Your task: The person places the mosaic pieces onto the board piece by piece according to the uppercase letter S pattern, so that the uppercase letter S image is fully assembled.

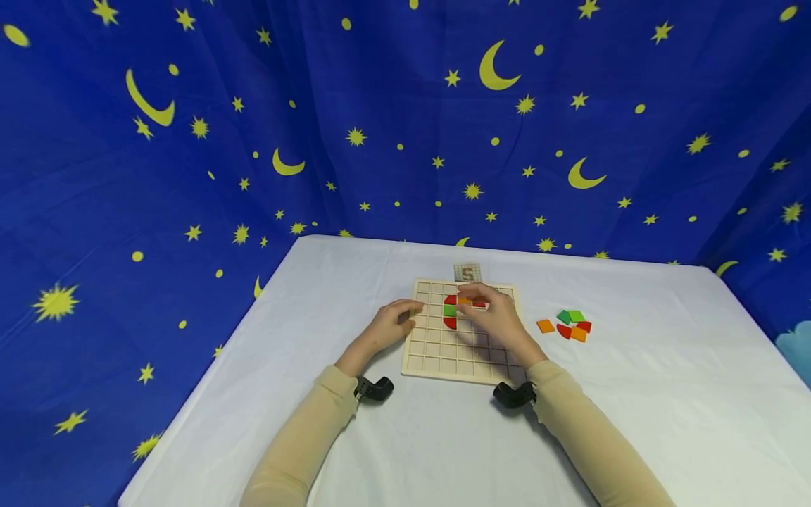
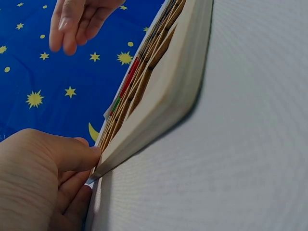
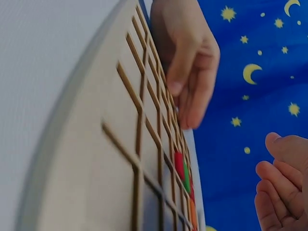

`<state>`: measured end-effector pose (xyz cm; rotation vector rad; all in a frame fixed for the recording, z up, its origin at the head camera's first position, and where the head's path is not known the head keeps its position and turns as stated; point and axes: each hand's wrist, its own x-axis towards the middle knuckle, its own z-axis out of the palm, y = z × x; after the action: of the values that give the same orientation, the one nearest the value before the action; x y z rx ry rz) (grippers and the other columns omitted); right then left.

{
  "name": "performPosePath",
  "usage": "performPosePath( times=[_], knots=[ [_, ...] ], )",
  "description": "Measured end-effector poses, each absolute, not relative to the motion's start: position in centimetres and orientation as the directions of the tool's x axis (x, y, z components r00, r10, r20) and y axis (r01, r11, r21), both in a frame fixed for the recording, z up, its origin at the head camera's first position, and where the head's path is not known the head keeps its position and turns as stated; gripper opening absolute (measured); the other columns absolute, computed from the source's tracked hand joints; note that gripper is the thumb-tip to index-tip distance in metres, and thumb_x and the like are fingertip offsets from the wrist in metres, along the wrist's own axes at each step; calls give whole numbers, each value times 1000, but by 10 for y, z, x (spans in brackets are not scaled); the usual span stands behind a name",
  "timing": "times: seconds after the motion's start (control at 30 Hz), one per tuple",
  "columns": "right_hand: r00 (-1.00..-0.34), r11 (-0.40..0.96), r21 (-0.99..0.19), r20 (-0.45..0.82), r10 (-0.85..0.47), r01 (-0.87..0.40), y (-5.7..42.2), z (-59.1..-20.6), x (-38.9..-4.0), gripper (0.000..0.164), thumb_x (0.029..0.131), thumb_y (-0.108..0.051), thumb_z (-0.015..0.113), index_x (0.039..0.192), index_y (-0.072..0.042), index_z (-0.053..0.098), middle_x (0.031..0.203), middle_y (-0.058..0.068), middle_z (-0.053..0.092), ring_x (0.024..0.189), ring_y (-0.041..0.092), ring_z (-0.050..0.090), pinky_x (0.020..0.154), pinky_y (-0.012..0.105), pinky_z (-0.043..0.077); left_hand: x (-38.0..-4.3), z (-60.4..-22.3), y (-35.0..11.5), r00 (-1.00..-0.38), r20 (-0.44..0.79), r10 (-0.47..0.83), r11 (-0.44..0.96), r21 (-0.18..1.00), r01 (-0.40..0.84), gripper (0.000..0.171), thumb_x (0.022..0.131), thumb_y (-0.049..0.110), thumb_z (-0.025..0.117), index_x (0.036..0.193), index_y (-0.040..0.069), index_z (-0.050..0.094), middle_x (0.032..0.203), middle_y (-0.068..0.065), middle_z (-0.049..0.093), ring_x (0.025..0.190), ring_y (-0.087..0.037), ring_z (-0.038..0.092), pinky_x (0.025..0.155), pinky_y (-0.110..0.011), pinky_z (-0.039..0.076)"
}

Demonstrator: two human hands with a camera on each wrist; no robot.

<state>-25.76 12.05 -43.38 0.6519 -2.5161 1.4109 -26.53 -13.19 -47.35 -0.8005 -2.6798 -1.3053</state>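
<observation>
A wooden grid board [image 1: 433, 365] lies on the table. My left hand [image 1: 388, 326] holds its left edge, with the thumb [image 2: 77, 153] at the rim. Over the upper part of the board is my right hand [image 1: 497, 318], its thumb and fingers apart with nothing between them in the right wrist view. Below its fingertips, an orange tile [image 1: 464, 301] sits in the grid. Left of that are a red tile [image 1: 450, 300], a green tile [image 1: 449, 310] and a lower red tile [image 1: 450, 323]. Another red tile [image 1: 479, 304] is partly hidden by the right hand.
A small pattern card [image 1: 467, 273] lies behind the board. To the right, a loose orange tile [image 1: 545, 326] lies beside a cluster of green, red and orange tiles [image 1: 579, 334]. A blue star-and-moon curtain [image 1: 405, 169] hangs behind the white table [image 1: 665, 352].
</observation>
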Motion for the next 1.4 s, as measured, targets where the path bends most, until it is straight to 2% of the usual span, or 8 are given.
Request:
performPosePath(
  times=[0.13, 0.4, 0.63, 0.77, 0.83, 1.07, 1.13, 1.4],
  knots=[
    [-877, 461, -746, 400, -268, -481, 139, -429, -259, 34, 85, -13, 71, 118, -5, 63, 106, 10, 67, 97, 31, 61, 88, 51, 47, -265, -474, -132, -867, 264, 422, 508, 723, 467, 37, 88, 0, 59, 125, 1, 60, 124, -12, 58, 118, -26, 52, 100, -37, 40],
    [-891, 464, -761, 389, -234, -454, 185, -425, -254, 37, 87, -20, 70, 121, -9, 62, 111, 9, 66, 100, 27, 60, 89, 50, 46, -263, -473, -131, -867, 259, 425, 496, 735, 463, 37, 88, -1, 59, 125, 0, 60, 124, -13, 58, 117, -26, 52, 99, -37, 41],
    [-906, 500, -755, 368, -209, -423, 228, -429, -248, 40, 88, -15, 68, 126, -8, 59, 118, 13, 63, 106, 30, 57, 87, 39, 48, -263, -473, -129, -870, 252, 424, 498, 737, 456, 36, 88, -1, 59, 125, 0, 59, 125, -13, 57, 118, -27, 51, 100, -38, 41],
    [-918, 539, -744, 345, -197, -395, 250, -432, -242, 39, 90, -19, 66, 127, -11, 58, 119, 11, 62, 107, 29, 56, 88, 47, 47, -263, -473, -128, -875, 246, 417, 504, 739, 448, 36, 89, -1, 59, 124, 0, 60, 126, -13, 57, 118, -27, 51, 99, -38, 41],
    [-923, 545, -747, 337, -185, -382, 260, -436, -240, 38, 90, -16, 66, 126, -10, 58, 119, 11, 62, 106, 30, 56, 89, 46, 47, -262, -472, -128, -878, 239, 414, 504, 744, 440, 36, 89, -1, 59, 125, -1, 59, 126, -14, 57, 118, -27, 51, 99, -37, 42],
    [-927, 535, -757, 305, -219, -376, 278, -445, -238, 37, 91, -13, 63, 127, -5, 56, 121, 13, 60, 107, 37, 56, 81, 19, 49, -262, -472, -128, -887, 223, 403, 506, 754, 420, 36, 89, -1, 59, 125, 0, 60, 126, -13, 56, 118, -26, 51, 99, -36, 42],
    [-927, 523, -766, 291, -236, -374, 280, -448, -239, 38, 92, -13, 63, 128, -2, 55, 122, 15, 59, 107, 38, 56, 78, 15, 48, -262, -472, -128, -888, 224, 401, 508, 753, 419, 36, 89, -1, 59, 125, 1, 60, 126, -13, 56, 118, -26, 51, 98, -36, 42],
    [-937, 604, -717, 268, -222, -348, 282, -466, -244, 36, 90, -12, 64, 126, -6, 59, 119, 13, 61, 104, 30, 58, 80, 23, 48, -260, -470, -127, -887, 227, 401, 510, 750, 422, 36, 89, -1, 59, 124, 0, 60, 126, -13, 56, 118, -27, 51, 99, -36, 42]
  ],
)
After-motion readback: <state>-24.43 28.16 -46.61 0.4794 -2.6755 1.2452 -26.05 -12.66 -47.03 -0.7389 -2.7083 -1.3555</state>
